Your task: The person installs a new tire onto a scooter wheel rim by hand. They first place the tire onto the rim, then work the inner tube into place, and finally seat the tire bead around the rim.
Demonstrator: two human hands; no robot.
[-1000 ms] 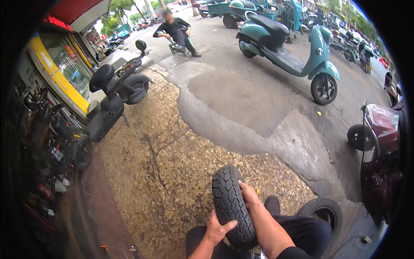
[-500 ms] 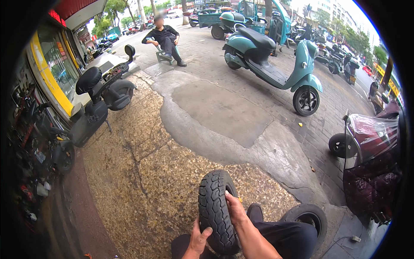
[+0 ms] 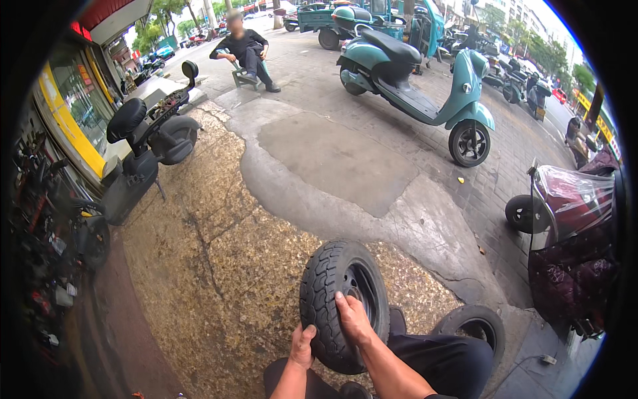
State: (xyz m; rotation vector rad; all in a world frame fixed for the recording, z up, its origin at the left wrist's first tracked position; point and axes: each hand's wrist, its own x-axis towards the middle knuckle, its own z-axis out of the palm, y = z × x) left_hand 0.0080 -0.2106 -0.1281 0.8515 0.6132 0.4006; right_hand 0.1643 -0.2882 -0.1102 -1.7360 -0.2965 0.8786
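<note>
Upright between my knees is a scooter wheel (image 3: 324,272), a black knobbly tyre around a dark rim. My right hand (image 3: 354,320) grips its right side, the thumb lying on the tyre's sidewall near the rim. On the lower left edge, my left hand (image 3: 303,347) holds the tread, thumb up; its other fingers are partly hidden behind the wheel. The rim's hub side faces right. A second tyre (image 3: 493,327) lies on the ground beyond my right knee.
A teal scooter (image 3: 412,86) stands ahead to the right. At left are a stripped black scooter (image 3: 149,149) and a heap of dark parts (image 3: 53,213). A person (image 3: 246,53) sits on a low chair (image 3: 247,76) farther off. A covered red scooter (image 3: 575,206) stands at right.
The wheel has turned so that its rim side now shows on the right. Both hands have shifted slightly up and left with it, still holding it.
</note>
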